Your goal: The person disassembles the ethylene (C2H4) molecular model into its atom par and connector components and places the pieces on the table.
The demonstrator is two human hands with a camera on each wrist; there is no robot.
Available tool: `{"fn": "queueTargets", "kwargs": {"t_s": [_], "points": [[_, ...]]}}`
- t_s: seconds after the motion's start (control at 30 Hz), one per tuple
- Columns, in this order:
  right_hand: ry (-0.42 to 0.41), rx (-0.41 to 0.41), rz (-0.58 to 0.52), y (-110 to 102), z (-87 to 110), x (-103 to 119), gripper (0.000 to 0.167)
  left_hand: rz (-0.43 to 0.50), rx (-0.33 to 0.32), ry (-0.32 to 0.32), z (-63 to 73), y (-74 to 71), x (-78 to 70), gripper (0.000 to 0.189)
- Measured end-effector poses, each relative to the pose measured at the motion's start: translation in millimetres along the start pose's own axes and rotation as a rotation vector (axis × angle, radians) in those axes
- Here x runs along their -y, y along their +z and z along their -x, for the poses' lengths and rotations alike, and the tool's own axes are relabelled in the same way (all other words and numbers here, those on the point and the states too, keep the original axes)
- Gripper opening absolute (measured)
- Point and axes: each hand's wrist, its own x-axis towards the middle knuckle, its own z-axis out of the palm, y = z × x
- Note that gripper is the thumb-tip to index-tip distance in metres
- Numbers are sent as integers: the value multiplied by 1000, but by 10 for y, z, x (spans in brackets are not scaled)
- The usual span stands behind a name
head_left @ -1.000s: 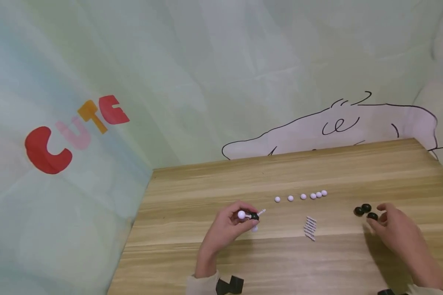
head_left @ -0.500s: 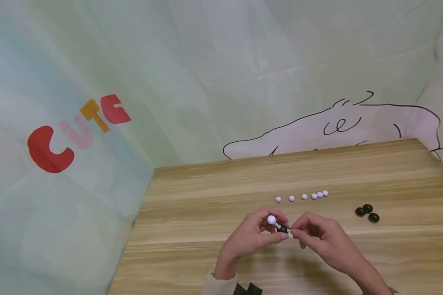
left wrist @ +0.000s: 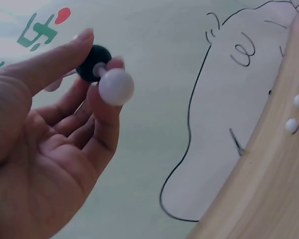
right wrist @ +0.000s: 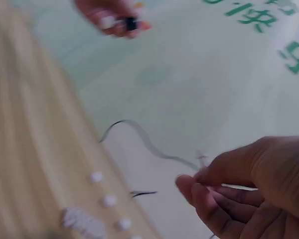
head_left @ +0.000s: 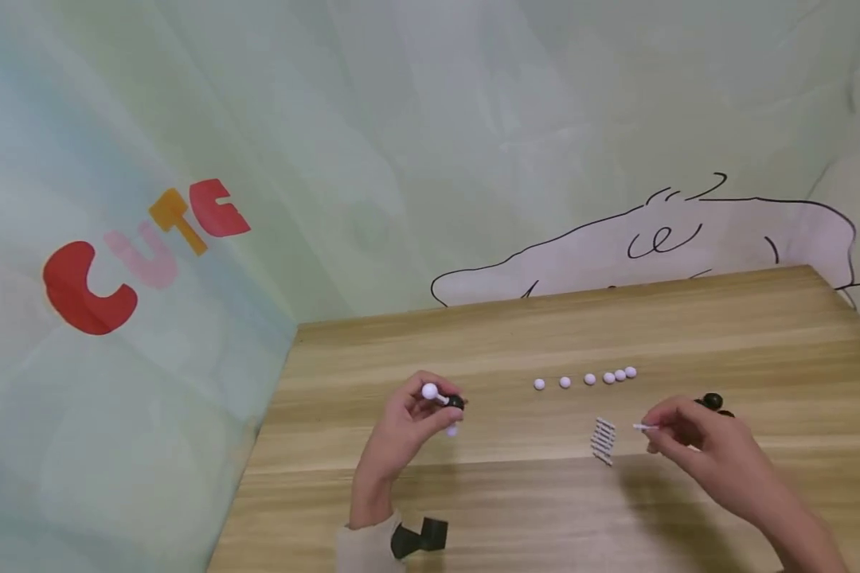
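My left hand [head_left: 401, 426] pinches a black ball [head_left: 455, 403] of a ball-and-stick model between thumb and fingers. A white ball [left wrist: 116, 87] is joined to it by a short stick, and another white ball [head_left: 451, 430] shows below, partly hidden by the hand. On the right, my right hand [head_left: 720, 458] pinches a small white connector stick [head_left: 643, 427] by one end above the table. Left of that hand lies a neat stack of connector sticks [head_left: 603, 442]. Behind the right hand, loose black balls [head_left: 713, 400] are partly covered.
Several white balls [head_left: 590, 380] stand in a row farther back on the wooden table [head_left: 530, 517]. A printed cloth backdrop [head_left: 373, 199] borders the table's back and left edges.
My right hand left the black balls, met the model in my left hand, and then drew back right holding a connector stick. The left hand moved right, then back left. The model's protruding stick is gone from view.
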Motion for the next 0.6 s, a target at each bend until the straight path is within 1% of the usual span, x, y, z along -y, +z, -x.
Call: {"fn": "queueTargets", "kwargs": {"t_s": [0.03,0.07,0.1,0.17,0.23,0.3,0.37,0.5,0.6], "points": [[51,45,36,42,3,-46,17,-2,-4,11,-14,1,8,29],[85,90,81,104,3,-86,14,0,-9,8,-30,19,16,30],[114,135,122,182,3,-123,13,0,-11,6,-46,47,26,31],[155,214,164,362,10,-186,11,-11,-29,1,-63,104,46,29],[181,249,231,514,22,-233,10,-18,-53,1,-79,160,59,25],[208,262,291,613,40,-258,12,-21,-74,4,-90,204,64,22],[223,248,332,669,61,-276,14,-9,-83,-7,-96,235,67,21],[200,207,382,703,88,-291,16,5,-63,-18,-95,261,71,23],[207,193,365,693,83,-278,14,1,-22,-24,-106,297,74,25]]}}
